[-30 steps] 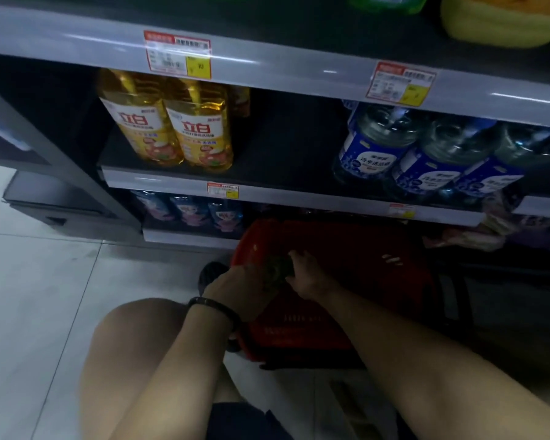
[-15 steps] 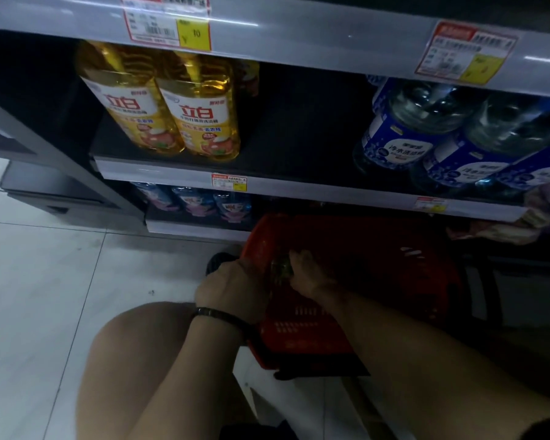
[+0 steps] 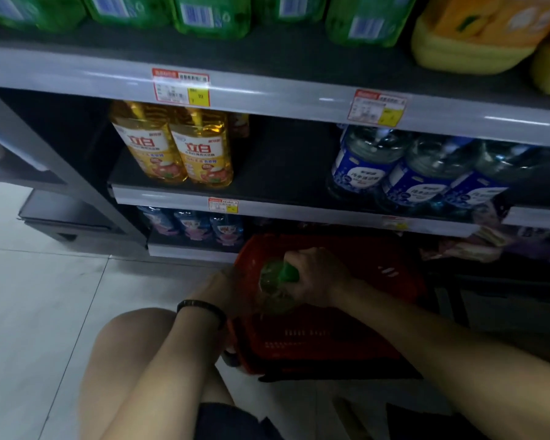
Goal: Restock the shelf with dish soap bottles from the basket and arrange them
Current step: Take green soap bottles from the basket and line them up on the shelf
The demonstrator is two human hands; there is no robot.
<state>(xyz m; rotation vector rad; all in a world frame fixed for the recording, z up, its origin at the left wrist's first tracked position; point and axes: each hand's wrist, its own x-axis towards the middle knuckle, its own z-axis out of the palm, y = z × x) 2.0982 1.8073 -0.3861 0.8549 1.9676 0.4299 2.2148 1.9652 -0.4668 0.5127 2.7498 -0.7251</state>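
The green dish soap bottle [image 3: 272, 292] is held roughly upright at the left end of the red basket [image 3: 315, 342], cap uppermost, with its neck and cap gripped by the curled fingers of the right hand [image 3: 316, 277]. The left hand [image 3: 221, 290] is set against its left side, but whether anything is clasped there cannot be told. Matching green bottles [image 3: 210, 14] are ranged on the top shelf [image 3: 267, 90], well above and beyond, so a straight lift past the basket rim and shelf edges is judged necessary.
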